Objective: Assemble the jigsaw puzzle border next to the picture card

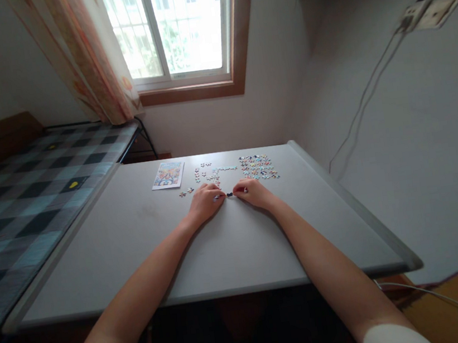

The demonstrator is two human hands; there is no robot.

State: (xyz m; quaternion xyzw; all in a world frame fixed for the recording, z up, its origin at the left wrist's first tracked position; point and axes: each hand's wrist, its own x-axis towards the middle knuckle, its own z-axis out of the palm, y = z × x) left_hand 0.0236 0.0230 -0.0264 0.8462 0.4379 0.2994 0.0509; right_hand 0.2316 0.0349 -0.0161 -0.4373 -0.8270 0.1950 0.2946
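Note:
Between my two hands a small dark jigsaw piece (229, 194) lies on the white table (239, 249). My left hand (206, 200) pinches at its left end, with another bit of puzzle partly hidden under the fingers. From the other side, the thumb and forefinger of my right hand (253, 192) close on its right end. Just beyond the hands runs a joined strip of puzzle pieces (226, 168), forming a corner with a column going down toward my left fingers. Loose pieces (259, 167) sit in rows past my right hand.
A printed picture card (168, 175) lies at the table's far left. Several pieces (187, 192) are scattered near it. A bed with a checked cover (44, 179) stands left, a window (176, 26) ahead, and a wall with a cable (364, 94) right.

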